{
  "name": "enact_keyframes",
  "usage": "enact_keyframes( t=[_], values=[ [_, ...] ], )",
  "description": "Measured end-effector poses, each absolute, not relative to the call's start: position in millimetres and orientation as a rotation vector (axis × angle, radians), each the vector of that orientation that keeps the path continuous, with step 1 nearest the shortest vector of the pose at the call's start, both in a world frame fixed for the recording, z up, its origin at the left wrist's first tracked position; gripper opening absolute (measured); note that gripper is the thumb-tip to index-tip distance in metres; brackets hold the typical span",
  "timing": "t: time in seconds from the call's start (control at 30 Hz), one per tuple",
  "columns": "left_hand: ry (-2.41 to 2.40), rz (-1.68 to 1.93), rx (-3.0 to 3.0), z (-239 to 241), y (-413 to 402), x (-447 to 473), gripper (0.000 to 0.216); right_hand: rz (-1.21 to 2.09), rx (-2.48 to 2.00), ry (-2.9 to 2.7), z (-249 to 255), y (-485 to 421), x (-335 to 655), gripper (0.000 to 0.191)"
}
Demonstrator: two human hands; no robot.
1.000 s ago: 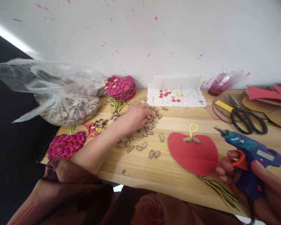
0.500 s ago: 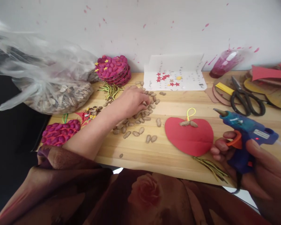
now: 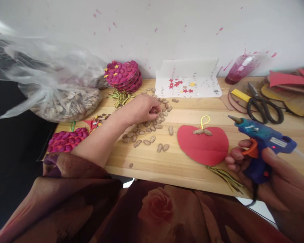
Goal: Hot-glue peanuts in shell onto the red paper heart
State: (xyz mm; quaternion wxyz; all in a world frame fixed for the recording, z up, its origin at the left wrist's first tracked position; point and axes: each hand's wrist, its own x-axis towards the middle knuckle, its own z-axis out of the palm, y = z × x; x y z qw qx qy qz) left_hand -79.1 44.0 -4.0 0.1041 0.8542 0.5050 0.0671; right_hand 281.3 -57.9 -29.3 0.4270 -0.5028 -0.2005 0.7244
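My left hand (image 3: 145, 107) reaches into a loose heap of peanuts (image 3: 152, 128). Its fingers are curled together in a pinch, and whatever is between them is hidden. A blue glue gun (image 3: 264, 136) with an orange trigger is held in my right hand (image 3: 276, 172), its nozzle pointing left. Between the hands lies a red heart-shaped card (image 3: 202, 148). Two peanuts (image 3: 202, 132) sit at its top beside a yellow loop (image 3: 205, 121), and a green-brown tassel (image 3: 226, 179) hangs off its lower tip.
Behind my left hand stands a stack of purple peanut-covered pieces (image 3: 123, 76). A clear bag of shells (image 3: 63, 103) is at left, above another purple piece (image 3: 67, 140). Paper with stars (image 3: 187, 81), a stained cup (image 3: 239, 69), scissors (image 3: 263, 104) and red card scraps (image 3: 291, 81) line the back.
My left hand stays over the peanut heap, its fingers drawn closer together. The glue gun stays in my right hand, and the view has shifted slightly.
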Motion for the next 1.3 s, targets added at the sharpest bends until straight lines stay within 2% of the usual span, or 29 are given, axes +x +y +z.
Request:
enact_keyframes(
  t=[0.3,0.43,0.53,0.67,0.77,0.87,1.07,1.3],
  values=[
    [1.668,0.224,2.467,-7,33,-69,0.017,1.751,-1.349,-0.466,-25,-56,271,0.044],
    [1.773,0.207,2.376,0,31,-62,0.016,1.770,-1.311,-0.478,-24,-56,269,0.040],
    [1.841,0.340,2.292,15,11,-53,0.012,1.784,-1.274,-0.527,-24,-57,272,0.038],
    [1.695,0.584,2.169,28,-46,-36,0.013,1.821,-1.204,-0.561,-25,-61,276,0.032],
    [1.628,0.532,2.184,18,-87,-24,0.011,1.828,-1.158,-0.584,-26,-65,275,0.022],
    [1.681,0.424,2.217,3,-106,-15,0.012,1.797,-1.168,-0.619,-26,-68,274,0.021],
    [1.850,0.131,2.302,-4,-89,4,0.015,1.811,-1.148,-0.610,-29,-68,277,0.022],
    [2.025,0.311,2.198,-3,-73,8,0.015,1.807,-1.105,-0.636,-26,-69,277,0.023]
  ],
)
